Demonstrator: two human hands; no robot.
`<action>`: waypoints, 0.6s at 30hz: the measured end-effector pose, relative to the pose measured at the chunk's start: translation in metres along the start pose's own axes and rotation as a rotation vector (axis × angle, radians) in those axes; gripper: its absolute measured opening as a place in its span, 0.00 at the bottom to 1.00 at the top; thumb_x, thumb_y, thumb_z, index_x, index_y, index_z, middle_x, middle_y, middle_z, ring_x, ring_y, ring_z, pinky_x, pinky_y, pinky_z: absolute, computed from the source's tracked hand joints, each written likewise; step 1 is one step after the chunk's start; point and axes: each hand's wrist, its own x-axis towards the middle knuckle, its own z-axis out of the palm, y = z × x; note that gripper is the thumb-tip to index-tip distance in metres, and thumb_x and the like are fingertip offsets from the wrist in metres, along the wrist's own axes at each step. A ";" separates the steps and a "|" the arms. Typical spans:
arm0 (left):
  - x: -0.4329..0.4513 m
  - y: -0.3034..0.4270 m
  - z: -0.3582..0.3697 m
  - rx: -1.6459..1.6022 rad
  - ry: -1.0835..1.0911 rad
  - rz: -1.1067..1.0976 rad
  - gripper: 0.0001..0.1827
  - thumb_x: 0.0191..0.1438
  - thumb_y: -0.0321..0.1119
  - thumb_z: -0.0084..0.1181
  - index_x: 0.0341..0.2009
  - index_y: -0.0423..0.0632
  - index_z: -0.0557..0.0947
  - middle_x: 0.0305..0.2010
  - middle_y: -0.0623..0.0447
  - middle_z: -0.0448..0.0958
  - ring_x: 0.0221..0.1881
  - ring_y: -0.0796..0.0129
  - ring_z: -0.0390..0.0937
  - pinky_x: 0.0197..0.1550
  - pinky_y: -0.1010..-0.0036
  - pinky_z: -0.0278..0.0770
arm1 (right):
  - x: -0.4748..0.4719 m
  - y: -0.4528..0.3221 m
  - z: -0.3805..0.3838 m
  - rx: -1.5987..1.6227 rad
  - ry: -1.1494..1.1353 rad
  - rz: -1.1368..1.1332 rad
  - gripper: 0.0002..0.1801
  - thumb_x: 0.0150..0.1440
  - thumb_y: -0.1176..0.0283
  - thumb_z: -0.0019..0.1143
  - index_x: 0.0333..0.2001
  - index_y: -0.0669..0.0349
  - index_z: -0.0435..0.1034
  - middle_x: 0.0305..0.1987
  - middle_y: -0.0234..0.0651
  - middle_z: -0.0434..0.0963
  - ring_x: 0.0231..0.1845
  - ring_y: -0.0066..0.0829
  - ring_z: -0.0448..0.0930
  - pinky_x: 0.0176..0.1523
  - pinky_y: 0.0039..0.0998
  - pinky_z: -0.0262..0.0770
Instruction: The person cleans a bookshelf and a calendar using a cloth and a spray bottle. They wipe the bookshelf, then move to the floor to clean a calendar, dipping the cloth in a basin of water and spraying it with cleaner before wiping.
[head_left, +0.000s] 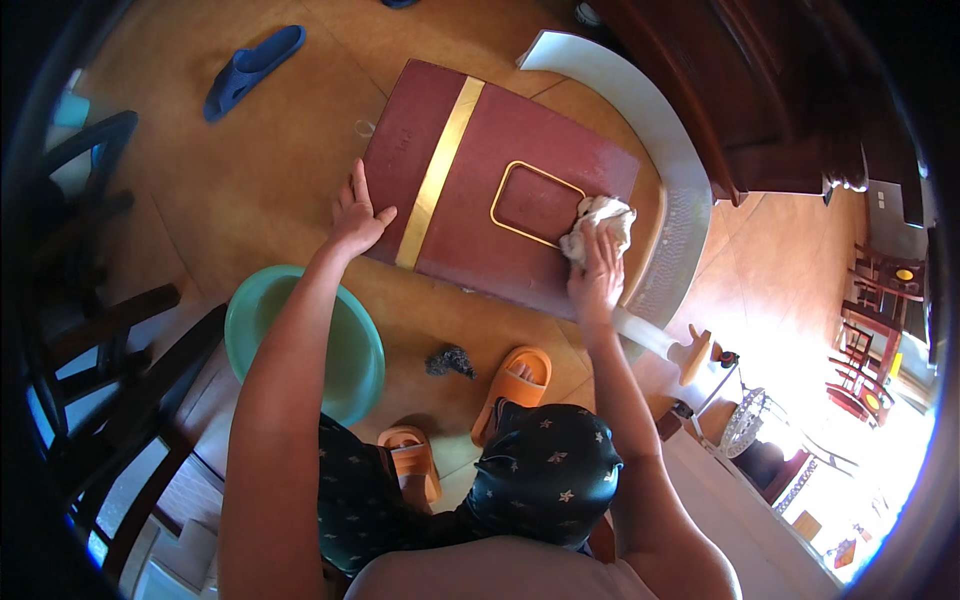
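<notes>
A maroon box or case (517, 135) with a gold band (442, 169) and a gold-outlined rounded recess (538, 204) lies before me on the tiled floor. My left hand (360, 219) grips its left edge, thumb over the top face and fingers along the side. Under my right hand (598, 274) is a crumpled white cloth (604, 214), pressed against the box's right part beside the recess. Pale, whitish marks show on the surface near the upper right corner.
A green basin (365, 352) of liquid stands below my left forearm. A dark scouring pad (450, 361) lies near my orange slippers (517, 382). A blue slipper (253, 73) is at upper left, dark chairs (157, 382) at left. A curved pale panel (637, 90) borders the right side, near dark wooden furniture (720, 97).
</notes>
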 end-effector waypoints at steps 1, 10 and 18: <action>0.000 0.004 0.000 0.019 -0.011 -0.011 0.59 0.59 0.49 0.61 0.75 0.63 0.27 0.78 0.37 0.35 0.73 0.34 0.48 0.72 0.49 0.54 | -0.007 -0.009 0.004 0.036 -0.010 -0.005 0.43 0.41 0.81 0.58 0.66 0.47 0.67 0.67 0.41 0.69 0.69 0.45 0.67 0.68 0.51 0.64; 0.003 -0.010 -0.001 0.018 0.017 0.013 0.59 0.57 0.50 0.62 0.76 0.61 0.30 0.76 0.34 0.44 0.71 0.32 0.54 0.71 0.50 0.56 | 0.116 -0.113 0.055 0.076 0.073 -0.595 0.29 0.50 0.74 0.59 0.58 0.50 0.72 0.65 0.36 0.72 0.66 0.40 0.72 0.63 0.45 0.72; 0.003 0.010 -0.001 0.091 -0.022 -0.010 0.59 0.58 0.50 0.62 0.76 0.60 0.31 0.77 0.35 0.41 0.73 0.37 0.48 0.73 0.51 0.52 | 0.127 0.044 0.020 -0.140 0.266 0.010 0.29 0.49 0.79 0.56 0.57 0.49 0.72 0.63 0.35 0.74 0.61 0.44 0.74 0.57 0.44 0.74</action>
